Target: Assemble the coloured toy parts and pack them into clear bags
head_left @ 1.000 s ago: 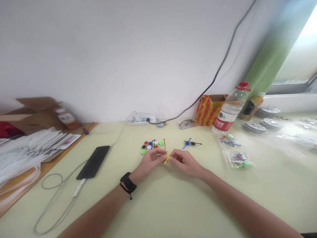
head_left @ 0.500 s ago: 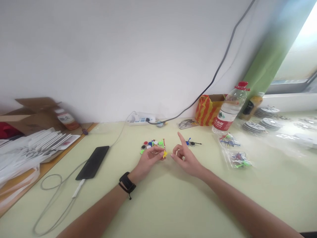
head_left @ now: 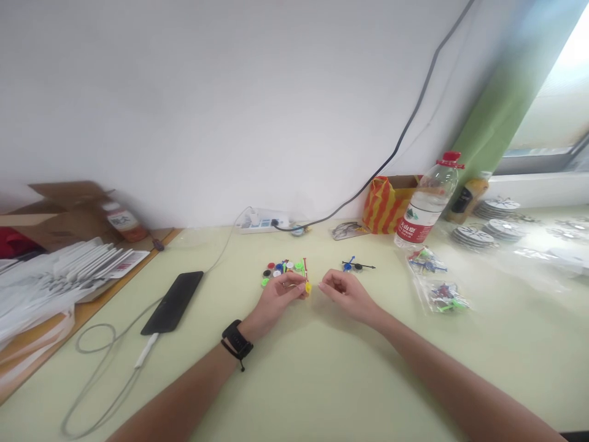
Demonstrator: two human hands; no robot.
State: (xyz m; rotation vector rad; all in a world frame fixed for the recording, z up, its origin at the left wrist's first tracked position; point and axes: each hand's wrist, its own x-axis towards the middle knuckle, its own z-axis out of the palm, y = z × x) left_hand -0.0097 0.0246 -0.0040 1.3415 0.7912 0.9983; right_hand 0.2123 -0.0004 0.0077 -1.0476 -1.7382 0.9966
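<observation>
Between the thumb and fingers of my left hand (head_left: 278, 298) is a small yellow round plastic piece (head_left: 308, 287). My right hand (head_left: 348, 296) hovers just to its right, thumb and fingers pinched together; whatever they hold, if anything, is too small to make out. Behind my left hand lies a cluster of coloured round plastic pieces (head_left: 271, 266) in red, black, white, blue and green. A thin red stick-like piece (head_left: 305, 265) lies at the right end of that cluster. Beyond my right hand rest a black arrow (head_left: 365, 266) and a blue arrow (head_left: 352, 259), with round pieces beside them.
A phone (head_left: 172, 302) on a cable lies at left, near stacked white packets (head_left: 99, 264). At right are a water bottle (head_left: 426, 205), clear bags of coloured parts (head_left: 444, 298) and stacked discs (head_left: 472, 237). A power strip (head_left: 262, 222) sits against the wall.
My right index finger, raised before, has curled down to meet the thumb. The yellow piece has turned in my left fingers and now shows its round face.
</observation>
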